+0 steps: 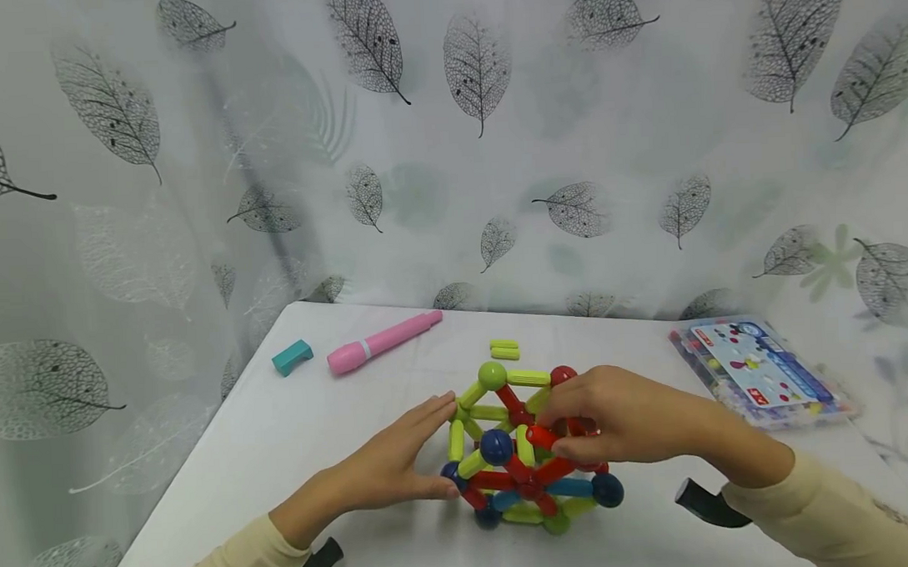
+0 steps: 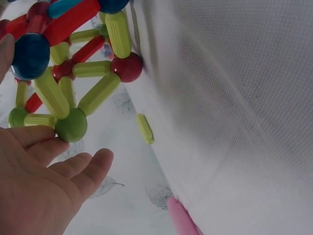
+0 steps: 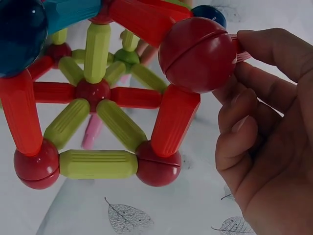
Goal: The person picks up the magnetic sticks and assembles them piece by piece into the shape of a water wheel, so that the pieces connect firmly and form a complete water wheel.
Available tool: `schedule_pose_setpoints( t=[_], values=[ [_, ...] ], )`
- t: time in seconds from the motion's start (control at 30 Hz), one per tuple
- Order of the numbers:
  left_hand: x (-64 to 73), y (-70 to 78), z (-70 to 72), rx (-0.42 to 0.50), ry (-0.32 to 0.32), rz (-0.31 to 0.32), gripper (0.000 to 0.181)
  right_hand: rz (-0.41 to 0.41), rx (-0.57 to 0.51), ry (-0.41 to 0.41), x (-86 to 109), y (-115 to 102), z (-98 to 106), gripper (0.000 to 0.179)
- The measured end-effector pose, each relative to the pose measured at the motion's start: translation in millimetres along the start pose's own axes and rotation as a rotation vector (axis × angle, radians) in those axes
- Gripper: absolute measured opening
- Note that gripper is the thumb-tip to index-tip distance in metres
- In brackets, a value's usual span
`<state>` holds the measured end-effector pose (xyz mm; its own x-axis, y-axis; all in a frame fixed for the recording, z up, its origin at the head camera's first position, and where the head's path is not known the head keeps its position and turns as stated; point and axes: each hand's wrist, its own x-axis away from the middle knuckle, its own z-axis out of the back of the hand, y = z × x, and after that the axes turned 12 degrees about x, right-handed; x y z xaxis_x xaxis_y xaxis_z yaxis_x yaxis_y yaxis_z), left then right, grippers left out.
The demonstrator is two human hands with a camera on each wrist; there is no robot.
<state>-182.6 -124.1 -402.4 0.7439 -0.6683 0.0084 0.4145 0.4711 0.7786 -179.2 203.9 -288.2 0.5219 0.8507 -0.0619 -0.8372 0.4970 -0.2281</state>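
Note:
A many-sided frame of magnetic rods and balls (image 1: pixel 532 488) stands on the white table, with red, blue and yellow-green parts. My left hand (image 1: pixel 388 461) rests against its left side with fingers extended. In the left wrist view those fingers touch a green ball (image 2: pixel 71 125), and the thumb lies by a dark blue ball (image 2: pixel 31 56). On the opposite side, my right hand (image 1: pixel 631 415) pinches a red rod (image 3: pixel 241 56) between thumb and forefinger. That rod is partly hidden behind a red ball (image 3: pixel 198 55).
Two loose yellow-green rods (image 1: pixel 505 353) lie behind the frame. Farther left are a pink pen-shaped thing (image 1: pixel 384 343) and a teal block (image 1: pixel 292 357). A flat box of parts with a printed label (image 1: pixel 761 369) sits at the right edge. A leaf-print curtain (image 1: pixel 450 167) hangs behind.

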Motion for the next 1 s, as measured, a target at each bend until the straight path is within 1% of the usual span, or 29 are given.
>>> schedule_pose_setpoints(
  t=[0.13,0.23,0.4,0.53,0.7,0.8,0.83,0.9,0.93,1.0],
  values=[
    [0.4,-1.0,-1.0,0.002,0.003,-0.005,0.102,-0.026,0.081,-0.025,-2.6,-5.3,-2.1,0.017],
    [0.6,-1.0,-1.2,0.004,0.003,-0.007,0.102,-0.028,0.137,-0.048,-5.7,-9.3,-4.0,0.019],
    [0.9,-0.5,-1.5,0.002,0.004,-0.01,0.102,-0.002,0.196,-0.044,-7.3,-11.8,-4.0,0.02],
    [0.8,-0.3,-1.4,-0.001,0.009,-0.01,0.102,0.016,0.219,-0.032,-8.6,-12.2,-4.5,0.021],
    [0.5,0.2,-1.5,0.001,0.011,-0.003,0.102,0.019,0.233,-0.031,-10.9,-13.7,-8.1,0.022],
    [0.4,-0.2,-1.8,0.008,0.009,-0.003,0.102,0.01,0.217,-0.028,-9.9,-12.6,-7.2,0.021],
    [0.4,-0.5,-1.9,0.01,0.009,-0.003,0.102,0.002,0.202,-0.014,-9.1,-10.3,-5.8,0.022],
    [0.4,-0.9,-1.9,0.011,0.006,-0.005,0.102,-0.03,0.172,0.044,-8.0,-0.6,-1.4,0.021],
    [0.4,-1.0,-1.8,0.009,0.006,-0.007,0.102,-0.058,0.159,0.087,-8.2,7.5,0.8,0.02],
    [0.5,-1.2,-1.6,0.009,0.005,-0.008,0.102,-0.126,0.148,0.191,-10.3,31.4,3.1,0.02]
  ],
)
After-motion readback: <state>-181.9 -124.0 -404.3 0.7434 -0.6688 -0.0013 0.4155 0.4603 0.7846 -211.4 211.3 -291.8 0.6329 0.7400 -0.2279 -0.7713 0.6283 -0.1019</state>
